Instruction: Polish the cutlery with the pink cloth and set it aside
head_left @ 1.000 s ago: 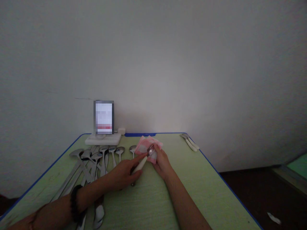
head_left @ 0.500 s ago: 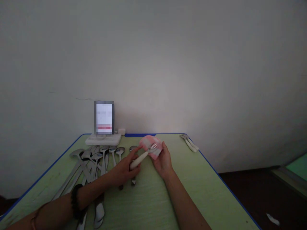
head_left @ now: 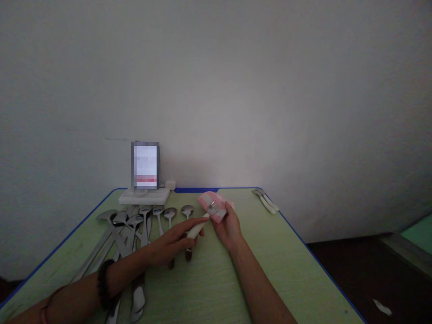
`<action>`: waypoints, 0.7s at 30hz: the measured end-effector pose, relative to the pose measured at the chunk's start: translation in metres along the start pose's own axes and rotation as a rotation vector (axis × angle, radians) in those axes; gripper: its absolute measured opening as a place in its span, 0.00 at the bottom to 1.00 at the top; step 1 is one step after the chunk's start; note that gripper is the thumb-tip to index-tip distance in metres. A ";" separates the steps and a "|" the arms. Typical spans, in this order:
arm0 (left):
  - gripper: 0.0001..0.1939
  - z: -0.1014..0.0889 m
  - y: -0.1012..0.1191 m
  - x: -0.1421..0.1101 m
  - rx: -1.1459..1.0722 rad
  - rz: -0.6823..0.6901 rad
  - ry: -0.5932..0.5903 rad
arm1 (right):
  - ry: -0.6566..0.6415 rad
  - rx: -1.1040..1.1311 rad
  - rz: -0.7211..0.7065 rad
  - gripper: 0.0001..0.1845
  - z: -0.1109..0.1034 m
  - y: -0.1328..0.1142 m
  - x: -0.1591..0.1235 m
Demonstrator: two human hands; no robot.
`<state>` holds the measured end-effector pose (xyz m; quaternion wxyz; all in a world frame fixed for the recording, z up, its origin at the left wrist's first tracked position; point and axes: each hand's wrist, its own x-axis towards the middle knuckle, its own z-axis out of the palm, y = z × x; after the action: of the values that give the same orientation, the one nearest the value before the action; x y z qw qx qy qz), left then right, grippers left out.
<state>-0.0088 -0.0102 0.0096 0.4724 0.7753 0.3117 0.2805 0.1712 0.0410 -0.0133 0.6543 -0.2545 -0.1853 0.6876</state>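
Observation:
My left hand (head_left: 173,238) is closed around the white handle of a fork (head_left: 196,230), its index finger stretched along the handle. The fork's metal head points up and right, lying against a pink and white cloth (head_left: 206,198). That cloth is gripped by my right hand (head_left: 230,230), the thumb on its right side. Motion blurs the fork's tines. Just left of the fork lies a spoon (head_left: 187,210) with a dark handle, partly covered by my left hand. Another spoon (head_left: 170,213) rests beside it, its handle running under my left hand.
A heap of metal cutlery and ladles (head_left: 111,229) spreads over the table's left side. Behind it, a lit screen (head_left: 146,166) stands on a white base (head_left: 144,197). Two white-handled forks (head_left: 266,203) lie near the right edge. The green table (head_left: 270,270) meets a wall.
My left hand has turned, with its index finger now extended along the fork's handle. The fork's head has shifted slightly on the cloth. My right hand stays nearly in place.

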 end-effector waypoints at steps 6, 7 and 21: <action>0.26 0.006 -0.008 0.004 -0.100 -0.023 -0.037 | -0.036 0.012 0.049 0.16 0.003 -0.003 -0.003; 0.26 0.008 -0.009 0.005 -0.101 -0.029 -0.031 | -0.050 0.004 0.049 0.16 0.004 -0.003 -0.004; 0.31 0.009 -0.010 0.006 0.112 -0.037 -0.025 | -0.025 -0.165 -0.008 0.10 0.004 0.007 -0.005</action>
<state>-0.0006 -0.0072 -0.0021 0.4375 0.7979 0.3352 0.2440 0.1630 0.0360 -0.0138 0.6315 -0.2981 -0.2504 0.6705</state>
